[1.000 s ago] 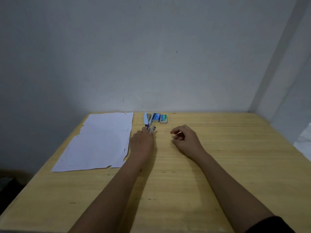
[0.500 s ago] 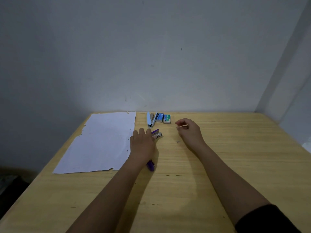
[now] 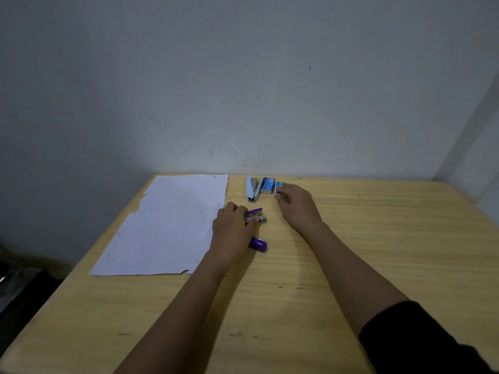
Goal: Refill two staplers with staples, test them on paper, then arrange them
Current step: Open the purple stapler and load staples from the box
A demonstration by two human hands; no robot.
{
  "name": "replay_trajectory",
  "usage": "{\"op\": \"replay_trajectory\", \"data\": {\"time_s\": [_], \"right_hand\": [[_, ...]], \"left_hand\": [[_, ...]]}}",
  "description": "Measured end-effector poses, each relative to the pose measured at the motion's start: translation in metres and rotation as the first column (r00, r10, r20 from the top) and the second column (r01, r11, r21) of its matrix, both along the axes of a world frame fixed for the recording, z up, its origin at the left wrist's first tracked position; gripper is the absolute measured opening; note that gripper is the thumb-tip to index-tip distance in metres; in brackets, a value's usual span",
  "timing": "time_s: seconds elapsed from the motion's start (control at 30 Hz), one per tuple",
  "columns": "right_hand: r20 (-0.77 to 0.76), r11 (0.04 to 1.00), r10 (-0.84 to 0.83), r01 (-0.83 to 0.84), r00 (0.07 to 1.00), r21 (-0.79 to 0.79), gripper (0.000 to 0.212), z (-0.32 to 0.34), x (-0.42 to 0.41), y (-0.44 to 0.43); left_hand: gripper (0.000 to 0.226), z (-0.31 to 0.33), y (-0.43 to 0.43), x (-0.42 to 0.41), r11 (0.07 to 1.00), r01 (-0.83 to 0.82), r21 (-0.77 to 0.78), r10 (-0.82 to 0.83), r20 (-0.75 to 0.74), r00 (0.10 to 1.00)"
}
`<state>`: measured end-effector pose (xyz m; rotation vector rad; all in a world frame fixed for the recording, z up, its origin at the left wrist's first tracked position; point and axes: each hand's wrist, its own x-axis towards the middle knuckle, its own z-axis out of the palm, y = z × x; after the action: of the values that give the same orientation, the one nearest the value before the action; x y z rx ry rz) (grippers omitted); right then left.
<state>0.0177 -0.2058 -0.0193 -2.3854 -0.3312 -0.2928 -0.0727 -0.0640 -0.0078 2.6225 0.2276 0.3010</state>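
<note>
The left hand (image 3: 232, 229) lies over the purple stapler (image 3: 256, 215), fingers curled round it and pinning it to the tabletop (image 3: 351, 238) just right of the paper (image 3: 167, 222). Its front end points away and to the right, toward the staples. The right hand (image 3: 298, 209) is nearer those, and its fingers (image 3: 286, 189) close on the green staple box (image 3: 280, 183). This box sits beside the blue staple box (image 3: 267, 184) and the white stapler (image 3: 253, 188) at the far edge. Judging by this, the staples must come back and to the left to reach the held stapler.
</note>
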Motion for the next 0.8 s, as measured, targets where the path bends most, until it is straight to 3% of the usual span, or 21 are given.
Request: {"op": "replay_trajectory", "data": {"time_s": [0.27, 0.47, 0.6, 0.7, 0.8], "right_hand": [[0.002, 0.981, -0.136, 0.134, 0.991, 0.143, 0.006, 0.008, -0.027, -0.049], [-0.011, 0.986, -0.080, 0.081, 0.997, 0.147, 0.015, 0.006, -0.066, -0.098], [-0.031, 0.980, -0.059, 0.064, 0.998, 0.188, 0.015, 0.004, -0.094, -0.110], [-0.047, 0.971, -0.001, 0.012, 0.999, 0.240, 0.016, 0.005, -0.110, -0.109], [-0.079, 0.963, 0.085, -0.061, 0.993, 0.264, 0.018, 0.006, -0.121, -0.103]], "left_hand": [[0.043, 0.000, -0.001, -0.005, 1.000, 0.004, -0.029, -0.002, 0.047, 0.999], [0.041, 0.007, -0.007, -0.008, 1.000, -0.015, -0.026, 0.018, 0.097, 0.995], [0.034, 0.016, -0.025, -0.020, 0.999, -0.018, -0.046, 0.029, 0.240, 0.970], [0.031, 0.018, -0.044, -0.036, 0.991, 0.107, -0.084, -0.074, 0.328, 0.942], [0.037, 0.011, -0.057, -0.055, 0.960, 0.263, -0.100, -0.237, 0.213, 0.948]]}}
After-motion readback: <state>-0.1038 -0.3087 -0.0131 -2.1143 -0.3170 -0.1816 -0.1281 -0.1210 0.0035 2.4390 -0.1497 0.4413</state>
